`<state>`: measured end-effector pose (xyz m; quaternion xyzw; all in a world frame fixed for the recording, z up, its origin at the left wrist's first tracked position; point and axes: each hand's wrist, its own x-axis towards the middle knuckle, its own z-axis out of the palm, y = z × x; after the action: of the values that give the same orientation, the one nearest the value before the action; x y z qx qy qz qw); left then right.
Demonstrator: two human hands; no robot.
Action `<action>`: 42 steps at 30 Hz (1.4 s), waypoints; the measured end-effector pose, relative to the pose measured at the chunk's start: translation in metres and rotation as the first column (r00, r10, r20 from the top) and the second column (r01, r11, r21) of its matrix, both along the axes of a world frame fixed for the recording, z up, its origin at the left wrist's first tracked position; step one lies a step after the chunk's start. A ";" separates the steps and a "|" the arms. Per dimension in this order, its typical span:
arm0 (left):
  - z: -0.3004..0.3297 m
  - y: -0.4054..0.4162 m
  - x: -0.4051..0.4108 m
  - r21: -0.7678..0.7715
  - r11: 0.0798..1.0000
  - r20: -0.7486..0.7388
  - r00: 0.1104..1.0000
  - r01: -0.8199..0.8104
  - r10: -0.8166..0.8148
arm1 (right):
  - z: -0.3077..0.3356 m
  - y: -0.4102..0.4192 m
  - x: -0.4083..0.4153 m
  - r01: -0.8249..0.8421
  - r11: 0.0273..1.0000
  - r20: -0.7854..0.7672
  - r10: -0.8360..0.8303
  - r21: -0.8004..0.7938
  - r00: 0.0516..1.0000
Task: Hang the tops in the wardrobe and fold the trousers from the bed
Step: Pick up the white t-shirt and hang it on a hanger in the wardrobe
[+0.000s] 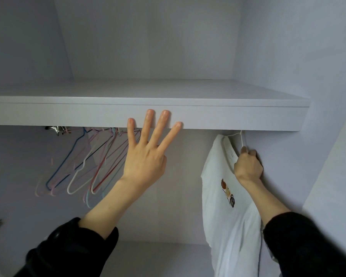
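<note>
- A person reaches into a pale wardrobe (278,47), hanging a white T-shirt (224,206) at the far right, just beside the side wall.
- The right hand (248,166) is closed around the neck of a white hanger (241,137) carrying the shirt; the hook runs up behind the shelf (68,112) edge, and whether it has caught the rail cannot be told.
- The left hand (146,154) is empty, fingers spread wide, fingertips (149,113) resting against the shelf's front edge.
- Spare wire hangers (84,168) dangle in a bunch to the left, well apart from the shirt.
- The step in hand appears to be seating this top on the rail; next, the hook likely needs settling before the grip lets go.
- Neither bed nor trousers are in view.
</note>
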<state>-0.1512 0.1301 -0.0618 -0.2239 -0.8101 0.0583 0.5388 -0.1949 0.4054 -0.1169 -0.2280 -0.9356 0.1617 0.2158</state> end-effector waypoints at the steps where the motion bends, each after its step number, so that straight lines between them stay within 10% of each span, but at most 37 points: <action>1: 0.001 0.000 0.002 0.001 1.000 0.010 1.000 -0.004 0.004 | 0.002 0.000 0.003 0.000 1.000 0.013 -0.001 0.013 1.000; 8: 0.002 -0.001 0.019 -0.017 1.000 0.062 0.998 -0.026 0.027 | -0.031 -0.007 0.031 -0.018 1.000 0.105 0.019 -0.007 0.994; 17: 0.010 0.003 0.027 -0.011 0.999 0.107 0.993 -0.040 0.041 | 0.011 -0.005 0.012 -0.049 0.997 -0.164 0.038 -0.064 0.986; 35: 0.007 0.002 0.026 -0.012 0.997 0.148 0.986 -0.070 0.071 | -0.013 -0.001 -0.001 -0.100 0.994 0.056 0.103 -0.052 0.993; 42: -0.005 -0.014 0.067 0.067 0.996 0.471 0.882 -0.058 0.020 | -0.020 -0.049 0.059 -0.191 0.977 0.148 0.176 0.092 0.973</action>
<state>-0.0838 0.1163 -0.0667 -0.1933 -0.9225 -0.0191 0.3336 -0.1356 0.3562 -0.1374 -0.1395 -0.9727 0.1148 0.1460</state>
